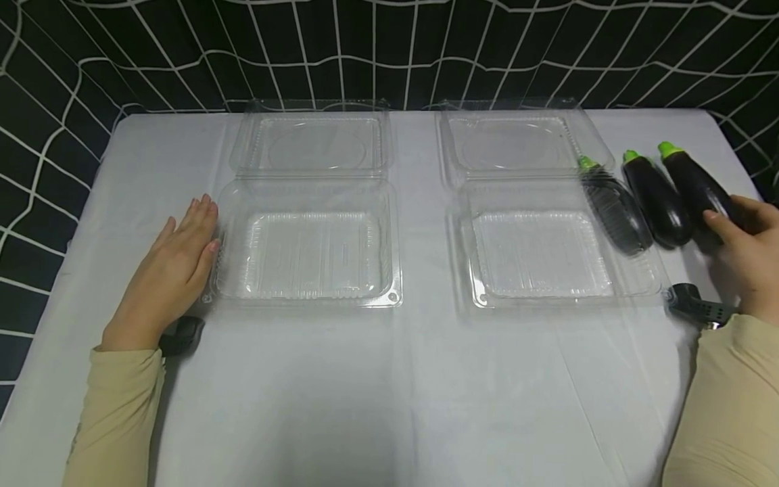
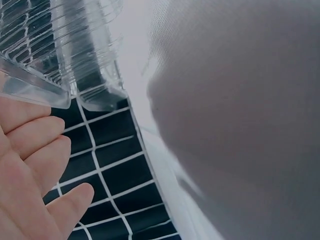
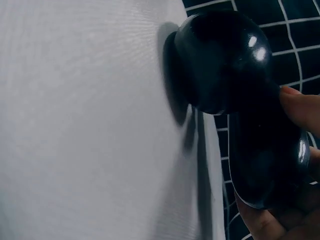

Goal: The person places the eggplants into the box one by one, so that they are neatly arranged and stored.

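The right hand [image 1: 751, 247], at the right edge of the head frame, grips the outer eggplant [image 1: 700, 179] by its lower end, thumb on one side and fingers curled on the other, closed as far as the thick body allows. That eggplant slants across the upper right of the frame, its green cap pointing up and to the left. In the right wrist frame it sits right of centre between thumb and fingers, with another rounded dark end above it.

Just to its left in the head frame lies the middle eggplant [image 1: 657, 199], and left of that the inner eggplant [image 1: 615, 206], seen against the clear right container [image 1: 538, 257] (whether inside it or behind its wall, I cannot tell).

The left hand [image 1: 173, 267], left of centre in the head frame, is stretched out flat with straight fingers and has hold of nothing. It lies along the left rim of the left container [image 1: 310, 257]; whether it touches is unclear.

Both containers stand open, their lids [image 1: 313, 142] folded back toward the top of the frame. White cloth [image 1: 292, 399] lies beneath, and white netting [image 1: 410, 65] over a dark backing fills the top
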{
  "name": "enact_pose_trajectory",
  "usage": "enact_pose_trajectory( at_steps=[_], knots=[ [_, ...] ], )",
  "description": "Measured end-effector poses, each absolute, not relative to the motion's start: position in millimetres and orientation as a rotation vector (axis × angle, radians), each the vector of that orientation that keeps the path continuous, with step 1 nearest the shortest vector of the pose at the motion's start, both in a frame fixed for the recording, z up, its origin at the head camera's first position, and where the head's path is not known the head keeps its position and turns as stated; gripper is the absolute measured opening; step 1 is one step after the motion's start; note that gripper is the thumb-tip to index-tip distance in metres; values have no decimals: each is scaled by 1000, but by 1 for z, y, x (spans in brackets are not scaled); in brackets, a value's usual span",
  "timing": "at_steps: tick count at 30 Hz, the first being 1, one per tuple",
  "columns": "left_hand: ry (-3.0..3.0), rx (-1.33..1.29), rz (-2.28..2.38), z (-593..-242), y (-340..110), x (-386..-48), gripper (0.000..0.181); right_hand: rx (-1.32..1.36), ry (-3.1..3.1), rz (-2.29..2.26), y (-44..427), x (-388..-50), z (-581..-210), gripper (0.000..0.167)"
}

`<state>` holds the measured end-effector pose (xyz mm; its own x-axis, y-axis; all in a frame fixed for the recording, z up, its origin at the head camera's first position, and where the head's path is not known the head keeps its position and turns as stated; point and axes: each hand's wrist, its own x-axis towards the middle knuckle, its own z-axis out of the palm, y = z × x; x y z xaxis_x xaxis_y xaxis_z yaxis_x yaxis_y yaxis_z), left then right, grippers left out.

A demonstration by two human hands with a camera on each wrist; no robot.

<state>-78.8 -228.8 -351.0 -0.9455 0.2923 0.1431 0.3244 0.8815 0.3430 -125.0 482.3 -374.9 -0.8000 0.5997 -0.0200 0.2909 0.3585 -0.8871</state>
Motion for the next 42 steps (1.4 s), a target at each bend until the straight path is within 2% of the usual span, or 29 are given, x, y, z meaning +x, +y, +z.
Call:
enact_pose_trajectory(
  at_steps=[6,13,31,42],
  knots=[
    [-2961,-493,-552,-351,-229,-78,53,-714,-2232,1460,524,-139,-403,45],
    [-2953,-514,-555,-351,-229,-78,52,-694,-2176,1435,547,-152,-415,45],
    [-2949,-520,-538,-351,-229,-78,52,-645,-2339,1297,565,-166,-409,57],
    [-2959,-516,-523,-350,-229,-78,53,-497,-2388,1183,565,-174,-405,56]
  ],
)
